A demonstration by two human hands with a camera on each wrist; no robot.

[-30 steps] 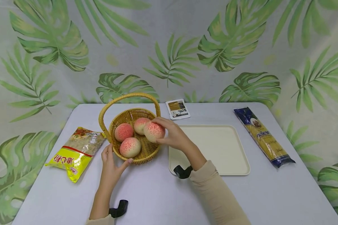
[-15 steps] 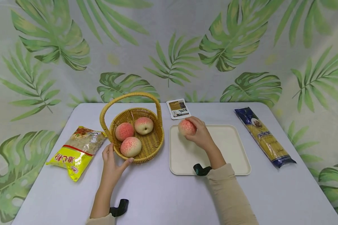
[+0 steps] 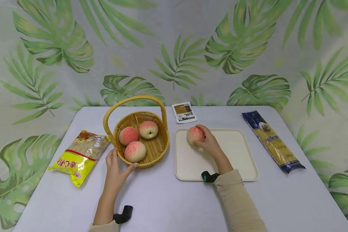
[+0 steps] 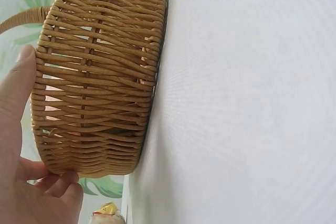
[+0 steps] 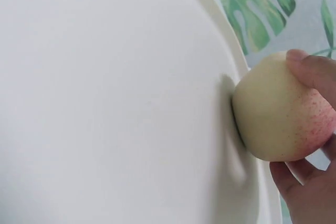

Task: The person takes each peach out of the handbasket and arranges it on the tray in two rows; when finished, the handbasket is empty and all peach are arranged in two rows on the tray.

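My right hand [image 3: 209, 141] grips a pink and cream peach [image 3: 195, 135] at the back left of the cream tray [image 3: 229, 170]. In the right wrist view, thumb and fingers span the peach [image 5: 278, 108], whose underside meets the tray surface. With thumb and fingers spread along its near side, my left hand [image 3: 116, 167] holds the wicker basket [image 3: 158, 158] at the rim. The left wrist view has the thumb on one part of the basket's woven wall [image 4: 100, 77] and curled fingertips at another. Three peaches [image 3: 135, 151] lie inside the basket under its arched handle.
A yellow bag of pasta [image 3: 79, 154] lies left of the basket. Behind the tray is a small flat white packet [image 3: 184, 112]. A long blue and yellow spaghetti pack [image 3: 272, 141] lies to the right. A leaf-patterned cloth hangs behind the table.
My right hand has lifted a peach out of the basket, carried it right over the tray, then lowered it onto the tray's back left. The left hand stays at the basket.
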